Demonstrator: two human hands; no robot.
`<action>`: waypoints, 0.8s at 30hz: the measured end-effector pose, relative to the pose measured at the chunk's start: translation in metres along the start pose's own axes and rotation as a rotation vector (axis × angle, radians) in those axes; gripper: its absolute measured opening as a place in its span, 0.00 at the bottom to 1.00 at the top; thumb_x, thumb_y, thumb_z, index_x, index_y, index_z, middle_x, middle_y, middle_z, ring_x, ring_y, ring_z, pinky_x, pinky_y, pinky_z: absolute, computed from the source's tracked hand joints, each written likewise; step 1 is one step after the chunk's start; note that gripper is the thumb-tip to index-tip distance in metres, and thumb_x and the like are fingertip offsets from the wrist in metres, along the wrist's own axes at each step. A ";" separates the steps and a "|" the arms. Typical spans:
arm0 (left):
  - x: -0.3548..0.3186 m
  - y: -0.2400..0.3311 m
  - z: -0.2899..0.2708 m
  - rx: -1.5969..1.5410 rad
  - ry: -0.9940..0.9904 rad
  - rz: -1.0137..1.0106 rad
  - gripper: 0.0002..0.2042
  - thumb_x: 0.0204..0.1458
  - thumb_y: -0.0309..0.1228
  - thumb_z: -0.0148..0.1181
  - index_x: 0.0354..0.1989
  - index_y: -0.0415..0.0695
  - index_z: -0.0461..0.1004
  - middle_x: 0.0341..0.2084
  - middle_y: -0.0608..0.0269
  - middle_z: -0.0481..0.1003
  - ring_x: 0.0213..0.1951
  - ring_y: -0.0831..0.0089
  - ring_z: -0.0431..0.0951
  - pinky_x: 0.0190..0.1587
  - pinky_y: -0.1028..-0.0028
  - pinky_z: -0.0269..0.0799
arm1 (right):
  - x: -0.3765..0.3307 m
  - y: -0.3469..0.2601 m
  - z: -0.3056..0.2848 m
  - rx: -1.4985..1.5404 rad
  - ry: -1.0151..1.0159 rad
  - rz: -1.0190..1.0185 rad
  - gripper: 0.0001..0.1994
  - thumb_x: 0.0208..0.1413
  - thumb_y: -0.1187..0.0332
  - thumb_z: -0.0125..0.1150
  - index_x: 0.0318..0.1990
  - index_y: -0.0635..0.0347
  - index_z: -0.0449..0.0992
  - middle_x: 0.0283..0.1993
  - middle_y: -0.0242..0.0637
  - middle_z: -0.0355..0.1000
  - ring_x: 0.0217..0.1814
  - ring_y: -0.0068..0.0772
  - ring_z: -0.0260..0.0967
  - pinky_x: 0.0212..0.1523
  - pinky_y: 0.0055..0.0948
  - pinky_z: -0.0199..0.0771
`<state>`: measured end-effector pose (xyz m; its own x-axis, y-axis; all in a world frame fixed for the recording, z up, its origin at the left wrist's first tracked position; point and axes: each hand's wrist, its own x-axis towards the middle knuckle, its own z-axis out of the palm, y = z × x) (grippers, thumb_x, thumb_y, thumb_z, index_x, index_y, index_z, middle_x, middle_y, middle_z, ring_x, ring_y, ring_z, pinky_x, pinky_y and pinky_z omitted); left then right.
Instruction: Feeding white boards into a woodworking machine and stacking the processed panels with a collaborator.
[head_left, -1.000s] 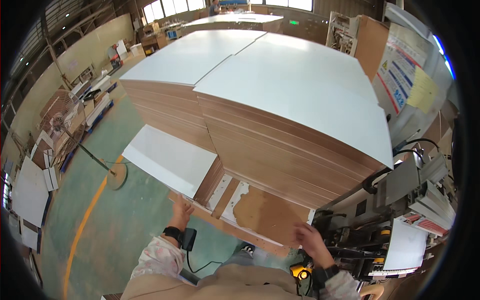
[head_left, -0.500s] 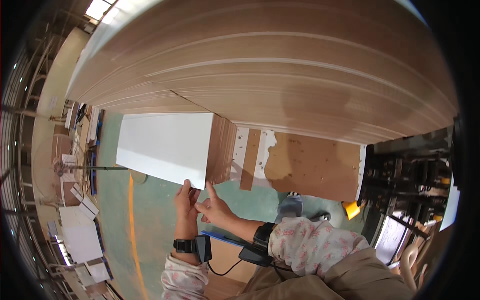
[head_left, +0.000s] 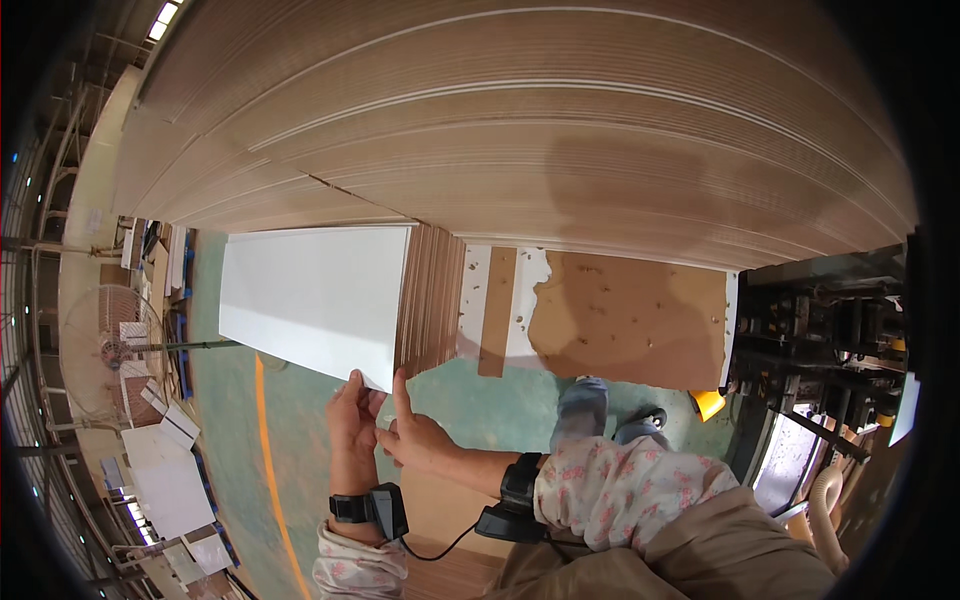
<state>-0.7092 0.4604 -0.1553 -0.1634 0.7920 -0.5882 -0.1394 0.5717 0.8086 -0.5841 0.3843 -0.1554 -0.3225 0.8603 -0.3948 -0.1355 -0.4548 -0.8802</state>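
Note:
A stack of boards with brown edges stands in front of me, topped by a white board [head_left: 310,300]. At its near right corner, my left hand [head_left: 353,420] has its thumb at the white board's near edge and the fingers curled below, gripping that edge. Close beside it is my right hand [head_left: 418,435]. Its index finger points out and touches the corner of the brown board edges [head_left: 428,300], while its other fingers are curled and appear to hold nothing. Both wrists wear black bands with small boxes, joined by a cable.
A tall wall of stacked boards [head_left: 480,190] rises behind. Right of the small stack lies a torn brown sheet [head_left: 630,320] on a white surface. A fan [head_left: 112,345] and leaning panels stand at left, dark machinery [head_left: 820,320] at right. Another person's legs [head_left: 580,410] show below the sheet.
The view has shifted slightly, so the stack and both hands sit further left. Both hands keep to the same corner; the brown edges beneath the white board look more spread.

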 end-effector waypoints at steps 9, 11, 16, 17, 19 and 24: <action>-0.017 0.017 -0.018 -0.105 -0.043 -0.067 0.14 0.51 0.36 0.54 0.41 0.40 0.68 0.35 0.61 0.73 0.38 0.71 0.74 0.38 0.74 0.74 | -0.006 0.008 -0.009 0.159 0.313 -0.253 0.32 0.49 0.58 0.58 0.57 0.64 0.52 0.38 0.42 0.68 0.36 0.31 0.69 0.37 0.27 0.69; -0.026 0.018 -0.008 -0.108 -0.044 -0.086 0.13 0.51 0.36 0.54 0.40 0.41 0.69 0.35 0.62 0.73 0.37 0.72 0.74 0.37 0.76 0.74 | 0.009 0.006 -0.024 0.164 0.389 -0.207 0.33 0.49 0.57 0.59 0.57 0.65 0.52 0.38 0.41 0.68 0.36 0.30 0.69 0.37 0.28 0.69; -0.019 0.012 -0.006 -0.115 0.001 -0.084 0.13 0.51 0.38 0.54 0.40 0.42 0.69 0.35 0.62 0.72 0.37 0.72 0.74 0.36 0.77 0.75 | 0.016 -0.004 -0.052 -0.057 0.401 -0.078 0.38 0.51 0.51 0.53 0.61 0.65 0.45 0.29 0.40 0.70 0.30 0.34 0.69 0.30 0.30 0.69; -0.012 0.012 -0.009 -0.111 0.000 -0.083 0.13 0.51 0.38 0.54 0.40 0.42 0.69 0.35 0.62 0.72 0.37 0.72 0.74 0.36 0.77 0.75 | 0.014 -0.001 -0.048 -0.106 0.296 -0.051 0.40 0.52 0.47 0.47 0.62 0.64 0.38 0.25 0.42 0.70 0.27 0.40 0.69 0.28 0.33 0.68; 0.002 0.012 -0.015 -0.161 -0.008 -0.089 0.14 0.51 0.39 0.54 0.40 0.41 0.69 0.34 0.60 0.72 0.36 0.70 0.74 0.36 0.76 0.74 | 0.010 -0.002 -0.039 -0.209 0.229 -0.023 0.41 0.52 0.46 0.46 0.63 0.64 0.36 0.25 0.42 0.70 0.27 0.42 0.69 0.28 0.33 0.68; 0.014 0.014 -0.029 -0.129 -0.049 -0.208 0.16 0.52 0.39 0.53 0.42 0.40 0.67 0.34 0.56 0.71 0.36 0.65 0.73 0.37 0.71 0.74 | 0.002 -0.019 -0.032 -0.428 0.112 -0.007 0.44 0.52 0.44 0.43 0.61 0.70 0.31 0.27 0.50 0.71 0.27 0.48 0.70 0.25 0.38 0.69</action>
<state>-0.7412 0.4731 -0.1530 -0.0706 0.6712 -0.7379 -0.2890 0.6942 0.6592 -0.5526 0.4016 -0.1481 -0.2160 0.8935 -0.3936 0.2701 -0.3327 -0.9035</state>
